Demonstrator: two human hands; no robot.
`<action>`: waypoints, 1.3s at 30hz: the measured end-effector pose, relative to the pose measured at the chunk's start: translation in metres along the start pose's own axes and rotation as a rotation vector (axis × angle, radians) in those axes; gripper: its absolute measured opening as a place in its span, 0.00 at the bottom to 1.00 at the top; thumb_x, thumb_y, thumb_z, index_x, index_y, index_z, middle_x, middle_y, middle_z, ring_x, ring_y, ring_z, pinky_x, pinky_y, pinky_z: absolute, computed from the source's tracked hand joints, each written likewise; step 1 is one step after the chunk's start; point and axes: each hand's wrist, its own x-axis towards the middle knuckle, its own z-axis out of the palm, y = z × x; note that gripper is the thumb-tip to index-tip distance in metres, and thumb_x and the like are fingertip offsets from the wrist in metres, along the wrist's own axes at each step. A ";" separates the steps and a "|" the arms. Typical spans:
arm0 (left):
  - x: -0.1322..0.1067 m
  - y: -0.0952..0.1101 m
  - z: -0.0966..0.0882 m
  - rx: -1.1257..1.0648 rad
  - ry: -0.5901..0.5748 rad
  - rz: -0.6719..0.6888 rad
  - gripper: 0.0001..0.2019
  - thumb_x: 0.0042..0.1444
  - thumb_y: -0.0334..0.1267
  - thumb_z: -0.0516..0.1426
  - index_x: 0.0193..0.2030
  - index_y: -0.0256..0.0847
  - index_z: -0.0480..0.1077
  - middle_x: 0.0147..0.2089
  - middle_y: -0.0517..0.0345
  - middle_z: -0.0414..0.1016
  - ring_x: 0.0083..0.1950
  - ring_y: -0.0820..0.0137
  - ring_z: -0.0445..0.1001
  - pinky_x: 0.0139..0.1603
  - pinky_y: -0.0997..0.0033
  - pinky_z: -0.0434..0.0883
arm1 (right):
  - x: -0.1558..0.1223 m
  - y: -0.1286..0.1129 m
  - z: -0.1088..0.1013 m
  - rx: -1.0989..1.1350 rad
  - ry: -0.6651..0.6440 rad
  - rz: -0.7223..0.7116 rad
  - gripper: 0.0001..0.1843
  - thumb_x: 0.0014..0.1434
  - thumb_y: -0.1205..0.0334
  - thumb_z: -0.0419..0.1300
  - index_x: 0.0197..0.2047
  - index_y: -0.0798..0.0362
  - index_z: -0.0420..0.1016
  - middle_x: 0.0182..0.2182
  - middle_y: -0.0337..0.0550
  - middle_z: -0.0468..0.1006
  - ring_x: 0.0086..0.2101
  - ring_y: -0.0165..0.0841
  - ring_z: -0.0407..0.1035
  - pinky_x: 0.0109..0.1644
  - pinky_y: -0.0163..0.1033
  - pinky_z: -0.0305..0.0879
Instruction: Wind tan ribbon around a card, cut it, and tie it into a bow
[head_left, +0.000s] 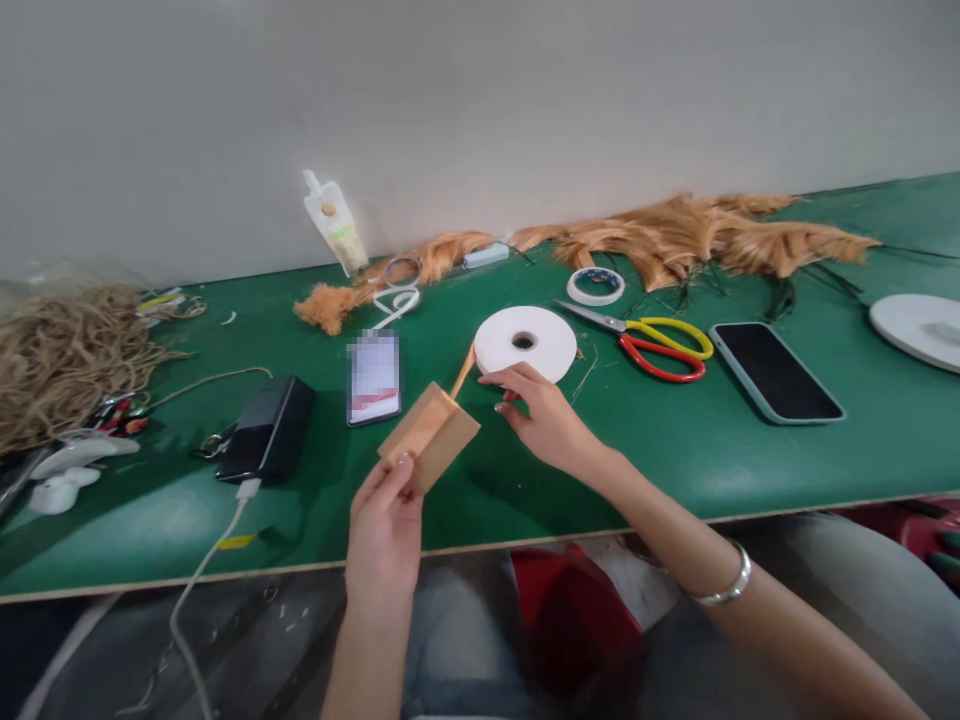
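Cardboard [448, 440] sits pinched in left hand [386, 525], while right hand [551, 420], half-curled, perhaps touches spool [551, 335].

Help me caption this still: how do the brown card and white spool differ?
The brown card is rectangular; the white spool is round. The card is held tilted in the left hand; the spool lies flat on the green table. The spool has a central hole; the card shows none. An orange strip links both.

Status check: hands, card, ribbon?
Left hand gripping brown card. Right hand beside white reel, fingers loosely curled, contact unclear. Orange ribbon spans reel to card. Scissors right of reel, off ribbon's path.
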 end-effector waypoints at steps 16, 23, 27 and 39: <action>-0.009 0.020 0.017 -0.367 0.174 -0.550 0.14 0.64 0.30 0.44 0.32 0.35 0.68 0.22 0.61 0.67 0.21 0.81 0.66 0.20 0.84 0.65 | 0.015 -0.041 0.020 -0.620 0.013 -0.772 0.18 0.61 0.73 0.47 0.49 0.48 0.70 0.55 0.46 0.68 0.53 0.37 0.60 0.59 0.53 0.54; -0.018 0.020 0.018 -0.313 0.222 -0.528 0.13 0.63 0.29 0.45 0.32 0.35 0.68 0.22 0.63 0.66 0.22 0.81 0.67 0.22 0.84 0.68 | 0.012 -0.038 0.034 -0.769 0.101 -0.973 0.15 0.63 0.72 0.46 0.37 0.52 0.73 0.44 0.43 0.76 0.49 0.33 0.64 0.60 0.49 0.59; -0.019 0.017 0.019 -0.321 0.201 -0.519 0.11 0.63 0.27 0.46 0.34 0.35 0.67 0.23 0.64 0.68 0.21 0.82 0.67 0.23 0.85 0.68 | 0.012 -0.033 0.037 -0.737 0.093 -1.009 0.15 0.63 0.72 0.47 0.35 0.52 0.73 0.36 0.40 0.77 0.46 0.32 0.67 0.60 0.48 0.59; -0.002 -0.005 -0.023 0.983 -0.043 0.811 0.22 0.45 0.37 0.64 0.49 0.43 0.67 0.51 0.48 0.70 0.47 0.64 0.70 0.45 0.66 0.68 | 0.024 -0.029 0.027 -0.424 0.055 -0.722 0.13 0.57 0.76 0.51 0.32 0.52 0.74 0.31 0.36 0.78 0.43 0.35 0.62 0.61 0.53 0.45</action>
